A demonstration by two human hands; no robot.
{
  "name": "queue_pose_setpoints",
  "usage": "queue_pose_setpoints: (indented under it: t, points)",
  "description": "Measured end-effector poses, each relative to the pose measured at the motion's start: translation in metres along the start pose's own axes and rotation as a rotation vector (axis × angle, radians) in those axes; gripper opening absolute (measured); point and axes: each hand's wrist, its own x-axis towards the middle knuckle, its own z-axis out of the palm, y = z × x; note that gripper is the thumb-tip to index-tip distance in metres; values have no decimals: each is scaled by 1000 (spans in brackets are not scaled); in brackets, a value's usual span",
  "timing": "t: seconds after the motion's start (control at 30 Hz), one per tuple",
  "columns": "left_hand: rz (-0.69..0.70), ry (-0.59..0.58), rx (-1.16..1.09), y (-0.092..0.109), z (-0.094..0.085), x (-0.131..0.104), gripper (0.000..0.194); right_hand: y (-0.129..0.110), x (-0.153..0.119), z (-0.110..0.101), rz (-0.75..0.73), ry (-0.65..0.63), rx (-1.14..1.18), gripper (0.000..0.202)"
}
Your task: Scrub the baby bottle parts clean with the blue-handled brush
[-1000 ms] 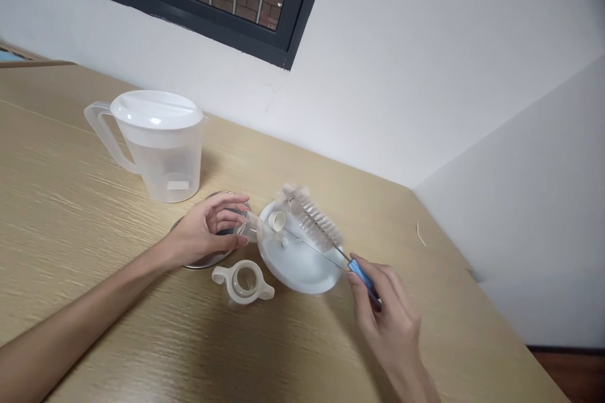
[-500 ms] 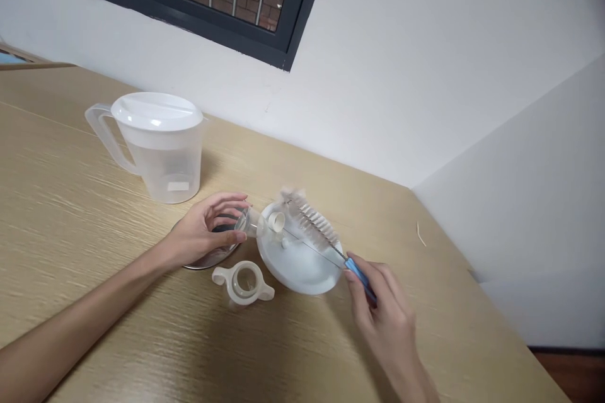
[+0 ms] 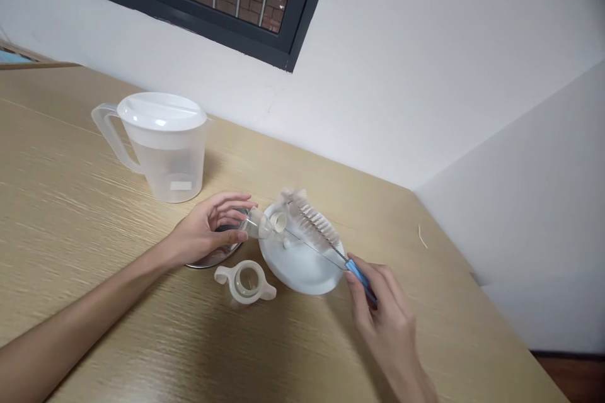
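Blue-handled, pale-bristled brush [image 3: 324,234]

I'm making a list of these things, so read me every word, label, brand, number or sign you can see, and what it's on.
No readable text shows anywhere.
White label on the pitcher: too small to tell whether it bears print.
Blue-handled brush in the right hand: nothing legible.
Clear vessel in the left hand: nothing legible.
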Motion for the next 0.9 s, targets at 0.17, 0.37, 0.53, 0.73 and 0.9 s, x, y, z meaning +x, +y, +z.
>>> queue_pose_setpoints:
  t: [0.17, 0.37, 0.53, 0.73, 0.9]
  points:
    - [-13, -23, -6, -3, 0, 0, 63, -6, -3, -2, -27, 10, 66, 36]
    - [-24, -22, -16, -2, 1, 0, 64, 0, -2, -1, -19, -51, 34, 34]
    - [-27, -42, -14, -4, -1, 1, 62, 5, -2, -2, 32, 52, -20, 29]
    - [-75, 0, -58, -6, -1, 3, 58, -2, -4, -2, -42, -24, 75, 35]
    - [-142, 33, -89, 0, 1, 2, 60, 5, -2, 2, 20, -34, 15, 28]
